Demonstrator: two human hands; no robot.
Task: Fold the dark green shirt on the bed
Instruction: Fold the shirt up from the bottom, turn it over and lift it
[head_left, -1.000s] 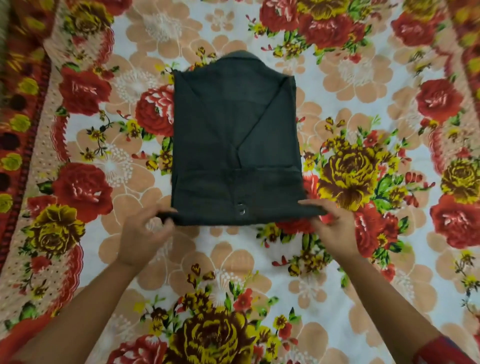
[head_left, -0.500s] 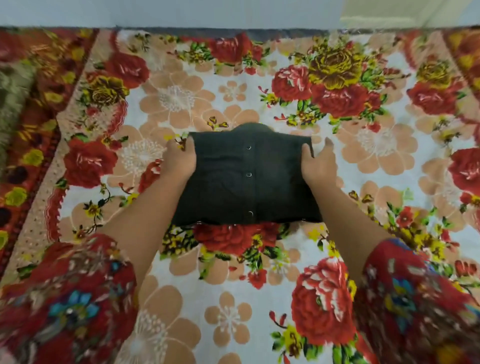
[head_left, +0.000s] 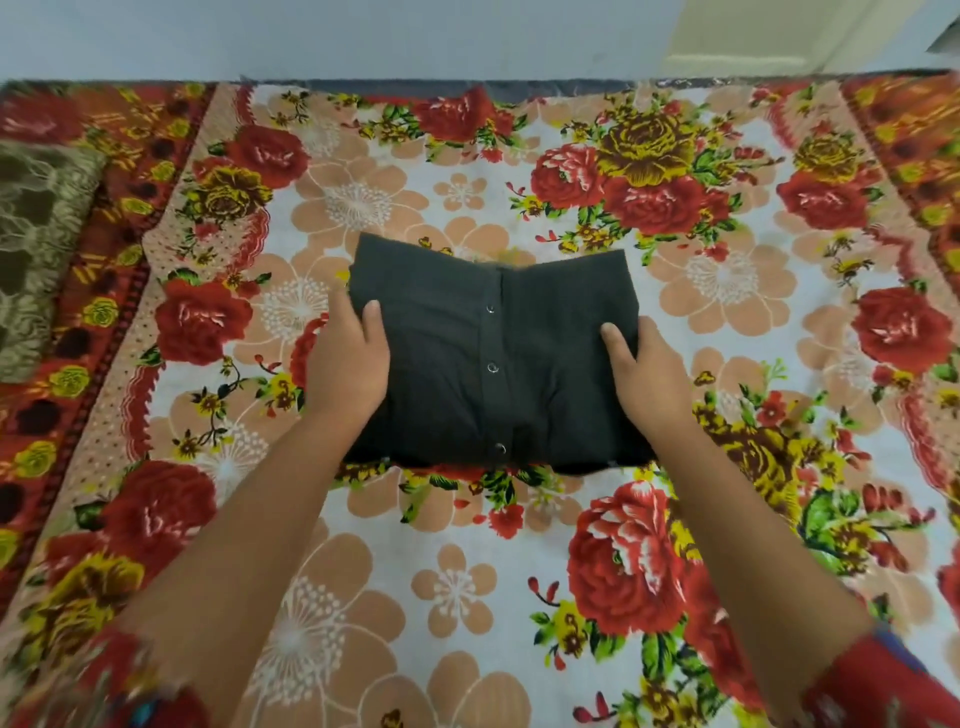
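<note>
Two hands frame the dark green shirt (head_left: 441, 379), which lies as a compact folded rectangle in the middle of the bed (head_left: 467, 571), on the flowered sheet. The left hand (head_left: 348, 358) takes the packet's left edge and the right hand (head_left: 644, 374) the right edge. Each thumb is laid flat on top of the cloth, and the fingers dip out of sight at the side, apparently tucked under the fold. That looks to me like a pinching hold on both flanks, meant to stop the layers sliding apart while the bundle is squared up or lifted. The snap placket (head_left: 492, 368) runs down the centre and faces up, so the front of the garment is on show. By my reckoning the folding is nearly finished and only a last tidying or pressing remains. A brownish patterned cushion (head_left: 36, 249) sits at the far left, well apart from the work.
</note>
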